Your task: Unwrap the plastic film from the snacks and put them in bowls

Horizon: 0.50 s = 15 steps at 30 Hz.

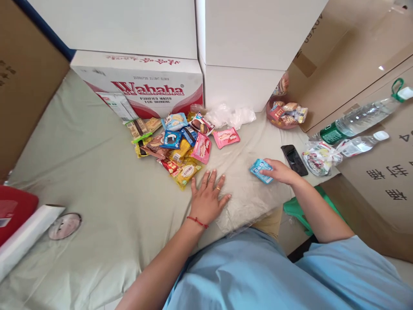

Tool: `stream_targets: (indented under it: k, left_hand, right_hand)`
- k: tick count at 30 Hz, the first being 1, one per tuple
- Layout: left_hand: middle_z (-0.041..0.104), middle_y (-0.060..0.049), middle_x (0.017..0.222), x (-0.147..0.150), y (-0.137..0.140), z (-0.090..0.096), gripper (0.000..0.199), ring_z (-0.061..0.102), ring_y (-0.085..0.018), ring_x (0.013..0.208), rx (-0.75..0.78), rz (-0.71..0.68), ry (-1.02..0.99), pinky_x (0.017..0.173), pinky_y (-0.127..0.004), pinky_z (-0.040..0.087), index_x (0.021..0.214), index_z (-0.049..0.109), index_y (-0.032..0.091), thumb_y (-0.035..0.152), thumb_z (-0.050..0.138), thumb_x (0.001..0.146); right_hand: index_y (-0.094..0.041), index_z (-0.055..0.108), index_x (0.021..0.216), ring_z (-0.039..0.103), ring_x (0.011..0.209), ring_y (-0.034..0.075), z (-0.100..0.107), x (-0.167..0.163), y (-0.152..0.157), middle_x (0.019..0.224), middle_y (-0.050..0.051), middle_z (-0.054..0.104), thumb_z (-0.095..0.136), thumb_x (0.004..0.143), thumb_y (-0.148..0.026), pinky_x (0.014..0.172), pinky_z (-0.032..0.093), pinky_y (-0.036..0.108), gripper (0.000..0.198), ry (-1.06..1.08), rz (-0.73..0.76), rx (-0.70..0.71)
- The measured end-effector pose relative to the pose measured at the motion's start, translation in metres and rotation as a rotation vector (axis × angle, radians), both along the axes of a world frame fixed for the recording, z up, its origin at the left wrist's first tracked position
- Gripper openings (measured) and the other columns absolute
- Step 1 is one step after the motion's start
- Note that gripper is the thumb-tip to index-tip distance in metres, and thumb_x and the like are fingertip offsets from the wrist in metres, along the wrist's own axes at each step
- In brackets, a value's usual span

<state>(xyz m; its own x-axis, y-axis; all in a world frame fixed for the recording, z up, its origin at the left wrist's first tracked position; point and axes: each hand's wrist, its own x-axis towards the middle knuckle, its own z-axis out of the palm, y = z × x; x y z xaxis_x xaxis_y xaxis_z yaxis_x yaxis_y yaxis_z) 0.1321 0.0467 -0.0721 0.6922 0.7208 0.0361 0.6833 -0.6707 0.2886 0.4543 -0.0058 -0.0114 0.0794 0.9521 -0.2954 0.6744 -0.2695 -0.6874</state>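
My left hand (pixel 207 199) lies flat on the cloth-covered table (pixel 138 202), fingers spread, with a ring and a red cord bracelet. Just beyond its fingertips is a heap of wrapped snacks, with a yellow snack packet (pixel 187 172) nearest and a pink snack packet (pixel 201 147) above. A second pink packet (pixel 226 137) lies a little apart at the right of the heap. My right hand (pixel 279 171) is closed on a small blue snack packet (pixel 261 170), thumb on top, over the table's right part. Clear plastic film (pixel 238 211) spreads between and below the hands.
Behind the heap stand a Wahaha water carton (pixel 142 86) and white boxes (pixel 241 86). To the right are a bowl of snacks (pixel 285 122), a phone (pixel 294 160), plastic bottles (pixel 361 118) and a green stool (pixel 297 209). A white roll (pixel 29 237) and red container (pixel 16 211) lie left.
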Motion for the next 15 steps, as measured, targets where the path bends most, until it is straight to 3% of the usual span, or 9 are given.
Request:
stream_targets:
  k: [2, 3, 8, 12, 15]
  left_hand:
    - [0.027, -0.009, 0.173, -0.001, 0.001, 0.001, 0.069, 0.026, -0.035, 0.159, 0.0, -0.012, 0.023, 0.124, -0.074, 0.011, 0.16, 0.041, 0.031, 0.064, 0.046, 0.1]
    - [0.026, -0.01, 0.173, -0.001, 0.002, 0.002, 0.071, 0.025, -0.035, 0.159, 0.004, -0.018, 0.036, 0.124, -0.075, 0.012, 0.161, 0.04, 0.03, 0.065, 0.046, 0.099]
    - [0.027, -0.011, 0.173, 0.001, 0.002, 0.004, 0.071, 0.025, -0.036, 0.159, 0.038, -0.031, 0.08, 0.123, -0.076, 0.01, 0.161, 0.039, 0.029, 0.064, 0.046, 0.1]
    - [0.027, -0.012, 0.173, 0.002, 0.004, 0.003, 0.071, 0.026, -0.038, 0.159, 0.04, -0.046, 0.086, 0.122, -0.077, 0.01, 0.161, 0.04, 0.029, 0.063, 0.048, 0.099]
    - [0.025, -0.013, 0.173, -0.001, 0.006, 0.002, 0.068, 0.027, -0.038, 0.159, 0.016, -0.059, 0.068, 0.122, -0.076, 0.015, 0.161, 0.04, 0.028, 0.057, 0.05, 0.1]
  right_hand:
    - [-0.022, 0.06, 0.093, 0.062, 0.077, 0.021, 0.003, 0.01, -0.007, 0.084, 0.002, 0.066, 0.066, 0.084, -0.058, 0.069, 0.05, 0.031, 0.038, 0.005, -0.051, 0.033]
    - [-0.022, 0.059, 0.096, 0.062, 0.077, 0.021, 0.008, 0.01, -0.007, 0.084, 0.001, 0.066, 0.065, 0.087, -0.057, 0.069, 0.05, 0.03, 0.037, 0.02, -0.008, 0.039]
    - [-0.021, 0.062, 0.1, 0.061, 0.088, 0.021, 0.031, -0.023, 0.016, 0.094, 0.004, 0.067, 0.061, 0.096, -0.041, 0.082, 0.049, 0.032, 0.02, -0.026, 0.541, 0.094]
    - [-0.019, 0.066, 0.101, 0.06, 0.093, 0.024, 0.02, -0.054, 0.048, 0.095, 0.006, 0.069, 0.066, 0.094, -0.029, 0.089, 0.048, 0.035, 0.012, -0.203, 0.807, 0.102]
    - [-0.017, 0.068, 0.113, 0.059, 0.098, 0.026, 0.003, -0.066, 0.064, 0.104, 0.01, 0.07, 0.069, 0.092, -0.029, 0.092, 0.048, 0.04, 0.024, -0.294, 0.858, 0.061]
